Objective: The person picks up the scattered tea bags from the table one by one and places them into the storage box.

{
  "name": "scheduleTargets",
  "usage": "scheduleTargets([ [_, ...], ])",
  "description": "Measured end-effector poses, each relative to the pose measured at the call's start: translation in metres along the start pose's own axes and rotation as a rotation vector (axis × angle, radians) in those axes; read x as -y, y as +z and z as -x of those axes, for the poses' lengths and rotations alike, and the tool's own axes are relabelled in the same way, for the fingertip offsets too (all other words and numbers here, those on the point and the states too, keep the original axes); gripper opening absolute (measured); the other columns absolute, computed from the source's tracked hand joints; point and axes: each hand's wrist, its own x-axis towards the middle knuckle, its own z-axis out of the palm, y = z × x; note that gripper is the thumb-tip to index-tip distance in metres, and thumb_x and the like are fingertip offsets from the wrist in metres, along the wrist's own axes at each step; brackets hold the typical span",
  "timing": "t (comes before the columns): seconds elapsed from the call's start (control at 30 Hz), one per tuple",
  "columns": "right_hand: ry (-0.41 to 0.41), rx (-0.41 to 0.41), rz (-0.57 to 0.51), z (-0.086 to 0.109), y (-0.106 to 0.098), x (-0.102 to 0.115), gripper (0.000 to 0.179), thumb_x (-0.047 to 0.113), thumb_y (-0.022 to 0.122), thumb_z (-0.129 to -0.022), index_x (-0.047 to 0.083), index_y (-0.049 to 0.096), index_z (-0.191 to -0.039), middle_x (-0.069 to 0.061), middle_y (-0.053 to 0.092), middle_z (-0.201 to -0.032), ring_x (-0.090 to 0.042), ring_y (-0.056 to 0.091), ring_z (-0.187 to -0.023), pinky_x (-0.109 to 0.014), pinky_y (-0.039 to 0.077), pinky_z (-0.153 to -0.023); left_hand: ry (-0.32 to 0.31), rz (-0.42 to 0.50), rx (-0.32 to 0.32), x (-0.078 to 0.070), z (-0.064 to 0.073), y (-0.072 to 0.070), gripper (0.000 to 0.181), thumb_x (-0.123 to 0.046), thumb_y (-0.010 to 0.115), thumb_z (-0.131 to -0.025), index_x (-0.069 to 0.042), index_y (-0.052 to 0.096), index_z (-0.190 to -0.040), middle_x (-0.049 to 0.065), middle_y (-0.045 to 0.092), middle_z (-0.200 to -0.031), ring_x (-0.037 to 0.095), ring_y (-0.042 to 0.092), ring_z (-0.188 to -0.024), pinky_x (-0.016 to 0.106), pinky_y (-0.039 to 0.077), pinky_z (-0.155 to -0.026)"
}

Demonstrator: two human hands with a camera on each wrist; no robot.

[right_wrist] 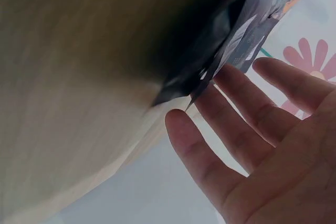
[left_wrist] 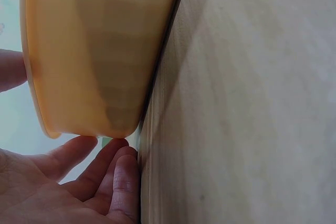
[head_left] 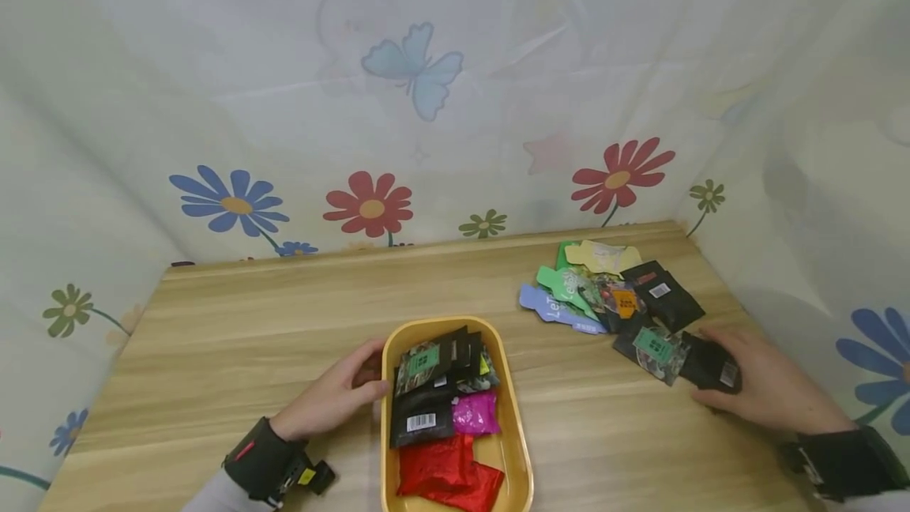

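A yellow plastic bin [head_left: 528,457] stands on the table, holding black packets [head_left: 423,409], red packets [head_left: 444,472] and a magenta packet [head_left: 475,413]. My left hand [head_left: 330,393] rests against its left side; in the left wrist view, loosely bent fingers [left_wrist: 123,182] touch the outer wall and the thumb is at the rim. At the right, my right hand [head_left: 761,378] spans a black packet [head_left: 711,363] with a white barcode label. The right wrist view has its fingers [right_wrist: 252,98] fairly straight at the packet's edge. Beside it lies a dark packet with a green label [head_left: 654,346].
Another black packet [head_left: 663,295] lies behind the right hand. Left of it are overlapping packets with a green tab [head_left: 565,284], a blue tab [head_left: 550,308] and a yellow tab [head_left: 604,257]. Flower-printed curtains [head_left: 455,148] border the wooden table [head_left: 284,314] at the back and sides.
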Motion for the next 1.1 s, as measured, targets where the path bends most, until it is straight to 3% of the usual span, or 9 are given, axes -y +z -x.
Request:
scheduleTargets([
  [0.37,-0.063,-0.073,0.029,-0.002,0.004,0.011,0.092,0.057,0.082,-0.064,-0.002,0.058,-0.131,-0.026,0.059,-0.121,-0.045,0.058,-0.105,-0.062,0.047,-0.086,0.014,0.002,0.003,0.003,0.003,0.001,0.061,-0.018,0.057,-0.096,-0.014,0.036,-0.153,0.011,0.051,-0.143,0.025,0.057,-0.122,0.032,0.047,-0.099],
  [0.57,-0.125,-0.18,0.007,-0.004,-0.003,0.022,0.08,0.045,0.087,-0.063,0.001,0.064,-0.125,-0.018,0.059,-0.114,-0.039,0.058,-0.102,-0.058,0.047,-0.084,0.023,0.003,0.001,0.003,0.001,0.0,0.062,-0.019,0.058,-0.096,-0.014,0.036,-0.154,0.009,0.052,-0.143,0.024,0.057,-0.122,0.032,0.047,-0.099],
  [0.87,-0.267,-0.242,-0.004,-0.021,-0.032,0.088,0.065,0.044,0.084,-0.069,0.012,0.069,-0.123,0.001,0.054,-0.114,-0.019,0.056,-0.096,-0.041,0.05,-0.074,0.006,-0.001,-0.005,0.0,0.001,-0.001,0.061,-0.02,0.058,-0.096,-0.015,0.036,-0.153,0.009,0.052,-0.143,0.024,0.057,-0.122,0.032,0.046,-0.1],
  [1.1,-0.407,-0.292,-0.046,-0.039,-0.044,0.137,0.065,0.043,0.083,-0.068,0.014,0.068,-0.125,0.004,0.052,-0.12,-0.012,0.05,-0.105,-0.039,0.049,-0.082,0.012,0.003,0.001,0.0,0.002,-0.001,0.062,-0.018,0.057,-0.096,-0.015,0.035,-0.154,0.009,0.051,-0.143,0.024,0.056,-0.122,0.031,0.046,-0.1],
])
